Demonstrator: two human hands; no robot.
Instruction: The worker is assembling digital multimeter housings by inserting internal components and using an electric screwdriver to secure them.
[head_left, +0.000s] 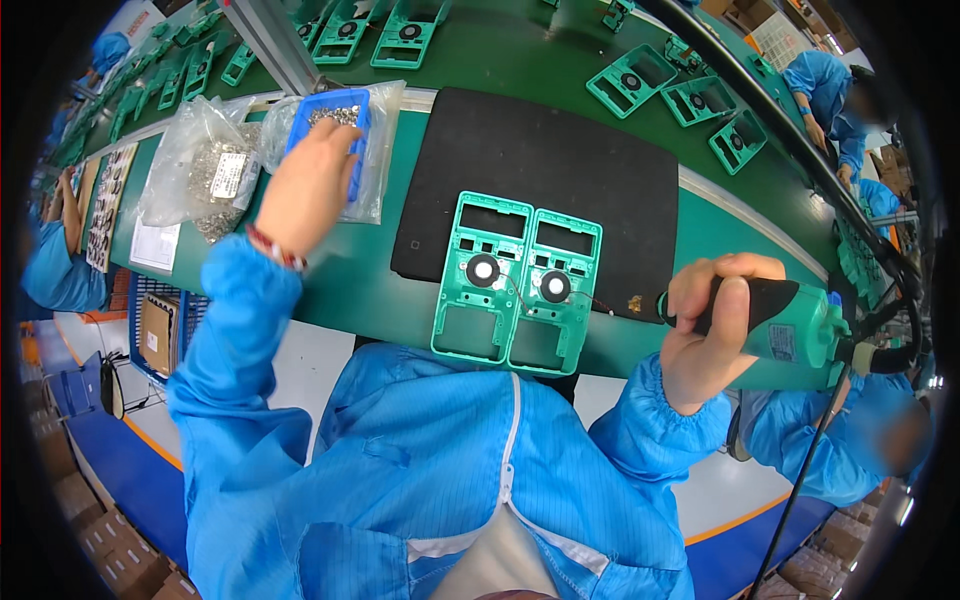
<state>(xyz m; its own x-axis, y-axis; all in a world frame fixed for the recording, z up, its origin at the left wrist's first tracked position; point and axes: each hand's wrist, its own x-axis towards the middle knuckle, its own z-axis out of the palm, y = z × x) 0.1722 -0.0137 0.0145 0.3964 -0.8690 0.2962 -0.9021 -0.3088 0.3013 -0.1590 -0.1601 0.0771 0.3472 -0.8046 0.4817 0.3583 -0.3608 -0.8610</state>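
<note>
My left hand (pixel 305 187) reaches over a blue plastic tray (pixel 358 172) of small silver screws (pixel 340 114). Its fingers are bent and close together at the pile; whatever is between the fingertips is hidden. In my right hand (pixel 716 312) is a green and black electric screwdriver (pixel 790 325), gripped around its dark handle and lying sideways; its tip is hard to make out. Between the hands, two green plastic housings (pixel 483 351) (pixel 545 361) lie side by side, partly on a black mat (pixel 540 135). Each carries a round black speaker (pixel 482 270) (pixel 554 286) with thin wires.
Clear bags of screws (pixel 212 180) lie left of the tray. Beyond the mat, a green conveyor belt (pixel 520 60) carries several similar housings (pixel 632 80). A metal post (pixel 268 45) rises behind the tray. Dark cables (pixel 905 330) hang at the right, near a co-worker (pixel 840 440).
</note>
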